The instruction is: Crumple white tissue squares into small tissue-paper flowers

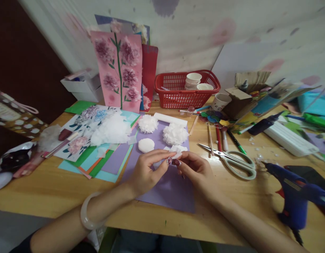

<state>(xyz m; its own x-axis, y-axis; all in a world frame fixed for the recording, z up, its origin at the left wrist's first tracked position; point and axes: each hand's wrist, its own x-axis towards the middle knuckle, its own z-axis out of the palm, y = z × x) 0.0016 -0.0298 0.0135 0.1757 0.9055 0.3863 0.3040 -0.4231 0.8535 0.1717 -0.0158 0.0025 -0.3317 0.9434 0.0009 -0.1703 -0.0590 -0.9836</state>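
My left hand (153, 168) and my right hand (195, 169) meet over a purple sheet of paper (165, 196). Between their fingertips they pinch a small piece of white tissue paper (176, 150). Just beyond my fingers lie two ruffled white paper flowers, one at the left (148, 123) and one at the right (175, 134). A white round disc (146, 145) sits beside my left hand. Behind the flowers is a white paper roll (170, 119). A pile of white tissue pieces (112, 128) rests on the papers at the left.
Scissors (238, 161) and a blue glue gun (294, 193) lie on the right. Pens, paint pots (213, 117) and a paper cup (220, 102) stand farther back. A red basket (187, 89) holds cups. A pink flower picture (119, 70) leans at the wall.
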